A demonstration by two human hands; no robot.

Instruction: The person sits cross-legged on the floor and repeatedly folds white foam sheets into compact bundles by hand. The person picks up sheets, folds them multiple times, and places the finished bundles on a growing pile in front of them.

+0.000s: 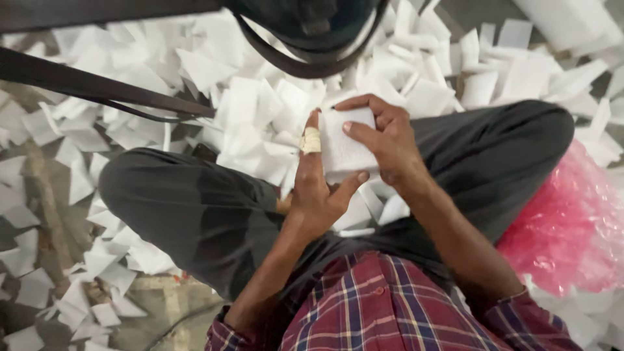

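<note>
A seated person's left hand (316, 188) and right hand (383, 140) pinch a small white rectangular paper stack (343, 148) between them. Loose white paper pieces (253, 110) cover the floor; a pink plastic bag (572, 221) lies beside.

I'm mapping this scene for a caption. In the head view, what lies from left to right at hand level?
Scattered white paper pieces → left hand → white paper stack held by both hands → right hand → pink plastic bag.

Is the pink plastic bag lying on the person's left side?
No, the pink plastic bag lies on the floor by the right knee, on the right hand side, away from the left hand.
</note>
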